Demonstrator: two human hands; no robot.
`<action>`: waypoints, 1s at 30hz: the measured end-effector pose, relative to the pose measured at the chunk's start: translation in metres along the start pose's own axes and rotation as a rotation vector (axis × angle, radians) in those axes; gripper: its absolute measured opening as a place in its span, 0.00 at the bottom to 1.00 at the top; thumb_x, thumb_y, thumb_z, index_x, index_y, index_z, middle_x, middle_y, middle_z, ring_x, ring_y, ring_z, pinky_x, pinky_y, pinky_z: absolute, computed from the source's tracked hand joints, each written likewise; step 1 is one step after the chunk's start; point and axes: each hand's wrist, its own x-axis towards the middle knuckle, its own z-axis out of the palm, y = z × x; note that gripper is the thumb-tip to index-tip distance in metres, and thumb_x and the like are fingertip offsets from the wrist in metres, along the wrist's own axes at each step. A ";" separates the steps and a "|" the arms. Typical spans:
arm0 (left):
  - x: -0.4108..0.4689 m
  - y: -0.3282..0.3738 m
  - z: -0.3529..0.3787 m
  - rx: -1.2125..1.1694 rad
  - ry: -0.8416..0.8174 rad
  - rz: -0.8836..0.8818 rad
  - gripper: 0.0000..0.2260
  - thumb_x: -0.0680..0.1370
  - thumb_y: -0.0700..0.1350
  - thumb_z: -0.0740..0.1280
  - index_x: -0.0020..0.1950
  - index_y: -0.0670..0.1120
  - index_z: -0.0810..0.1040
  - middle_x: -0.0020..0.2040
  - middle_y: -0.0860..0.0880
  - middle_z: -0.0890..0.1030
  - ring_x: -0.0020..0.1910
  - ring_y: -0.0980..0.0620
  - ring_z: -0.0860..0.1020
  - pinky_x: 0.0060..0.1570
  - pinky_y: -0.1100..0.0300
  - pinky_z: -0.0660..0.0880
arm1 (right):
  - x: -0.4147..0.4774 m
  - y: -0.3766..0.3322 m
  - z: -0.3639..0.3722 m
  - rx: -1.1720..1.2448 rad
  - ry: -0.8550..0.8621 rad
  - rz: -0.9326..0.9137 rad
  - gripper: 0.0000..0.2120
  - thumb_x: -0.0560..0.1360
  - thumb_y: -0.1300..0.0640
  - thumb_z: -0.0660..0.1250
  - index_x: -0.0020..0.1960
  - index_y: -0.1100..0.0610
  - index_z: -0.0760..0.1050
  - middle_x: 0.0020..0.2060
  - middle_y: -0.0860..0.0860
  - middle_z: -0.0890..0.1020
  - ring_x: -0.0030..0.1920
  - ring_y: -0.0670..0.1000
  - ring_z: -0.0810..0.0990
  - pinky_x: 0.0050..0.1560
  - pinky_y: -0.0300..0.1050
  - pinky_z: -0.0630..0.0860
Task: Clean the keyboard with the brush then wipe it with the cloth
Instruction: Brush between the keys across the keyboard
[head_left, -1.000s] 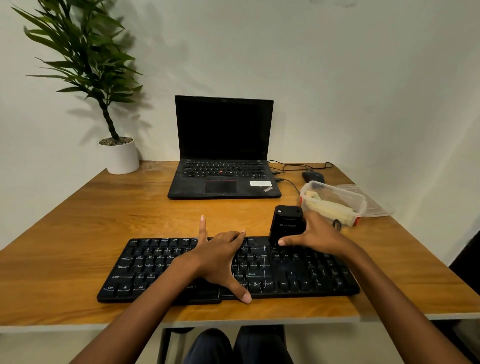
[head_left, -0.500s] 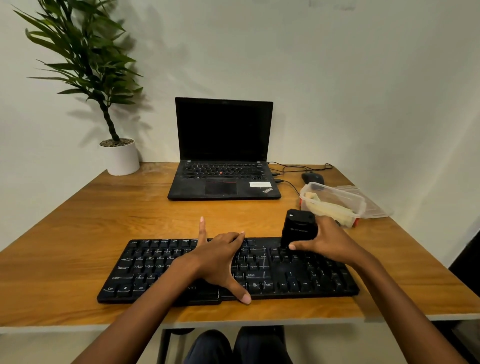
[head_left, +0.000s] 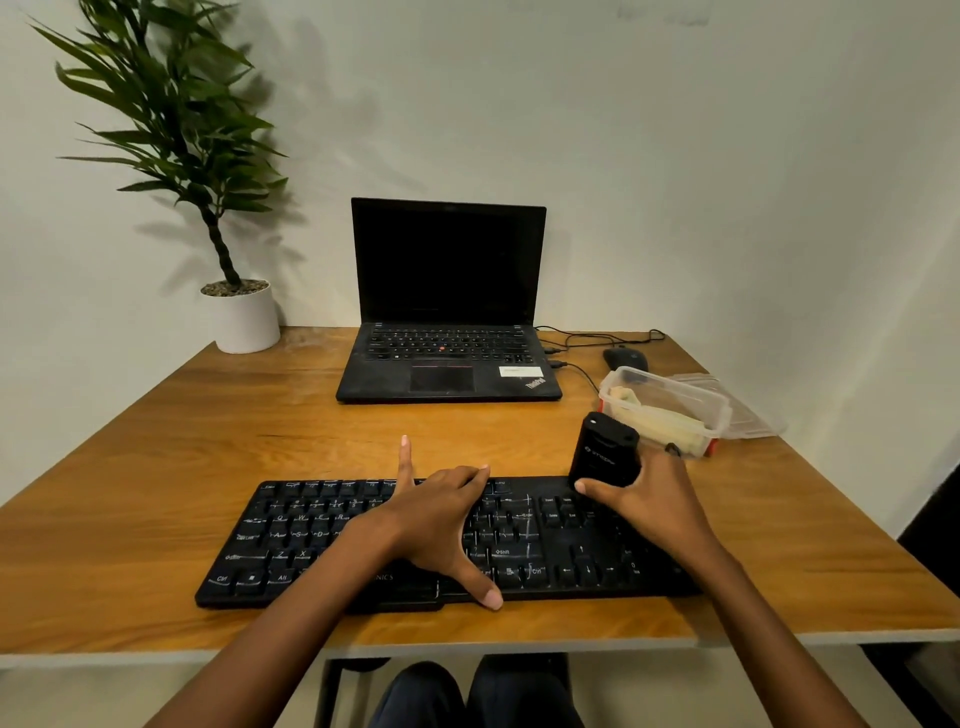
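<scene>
A black keyboard (head_left: 291, 540) lies along the table's front edge. My left hand (head_left: 441, 514) rests spread on its middle, thumb at the front rim and forefinger pointing past the back rim. My right hand (head_left: 649, 499) grips a black block-shaped brush (head_left: 602, 452), held upright at the keyboard's back edge on the right side. Its bristles are hidden. A yellowish cloth (head_left: 660, 423) lies in a clear plastic box (head_left: 719, 413) just behind my right hand.
The wooden table (head_left: 156, 467) carries an open black laptop (head_left: 447, 358) at the back centre. A mouse (head_left: 623, 357) and cables sit right of it. The box's lid (head_left: 753, 415) lies beside the box. A potted plant (head_left: 241, 312) stands back left.
My right hand has slid the brush rightward along the keyboard's back edge. The left hand has stayed in place.
</scene>
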 end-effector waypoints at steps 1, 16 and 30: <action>0.000 0.000 0.000 0.002 -0.001 -0.002 0.57 0.65 0.70 0.68 0.77 0.45 0.37 0.79 0.48 0.45 0.77 0.51 0.42 0.57 0.32 0.21 | -0.006 0.002 0.000 -0.004 0.005 0.015 0.23 0.66 0.56 0.76 0.58 0.61 0.75 0.52 0.55 0.82 0.44 0.45 0.74 0.34 0.26 0.67; -0.049 -0.045 0.029 -0.129 0.453 -0.045 0.48 0.60 0.82 0.41 0.75 0.58 0.51 0.73 0.63 0.52 0.70 0.66 0.49 0.64 0.45 0.20 | 0.012 -0.006 0.000 0.746 0.001 0.209 0.11 0.66 0.62 0.74 0.45 0.55 0.76 0.41 0.57 0.82 0.38 0.52 0.78 0.28 0.40 0.70; -0.055 -0.141 0.032 -1.055 0.551 -0.376 0.14 0.81 0.48 0.58 0.48 0.45 0.82 0.46 0.50 0.83 0.47 0.53 0.80 0.43 0.62 0.71 | 0.062 -0.038 0.026 0.180 -0.554 -0.111 0.25 0.63 0.62 0.77 0.54 0.50 0.70 0.46 0.38 0.76 0.47 0.36 0.74 0.43 0.25 0.69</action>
